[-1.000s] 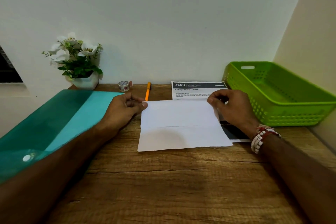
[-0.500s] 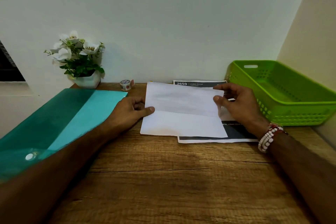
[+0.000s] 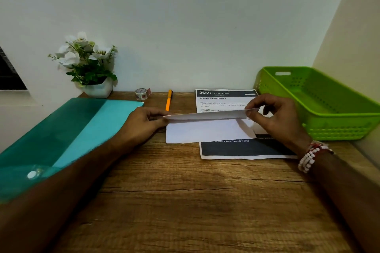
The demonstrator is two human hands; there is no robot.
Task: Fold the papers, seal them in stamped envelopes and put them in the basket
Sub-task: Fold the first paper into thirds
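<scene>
Folding step, first paper. Pinched at both ends, left hand [image 3: 144, 122] fingers [image 3: 159, 116] clamped on one end, right hand [image 3: 276, 118] fingers [image 3: 252, 107] clamped on other: top flap of white paper sheet [image 3: 207, 130], raised, not yet pressed down. Below fingers: rest of sheet flat on brown wooden bench [image 3: 185, 191], partly over printed black-and-white page [image 3: 224, 98]. Just right of right fingers: green plastic basket [image 3: 341, 122]. Next, likely: lower flap, match edges, rub crease flat. No envelope seen yet.

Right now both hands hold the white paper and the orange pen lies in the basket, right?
No: head view shows the orange pen on the table, not in the basket. The left hand and right hand hold the white paper.
</scene>
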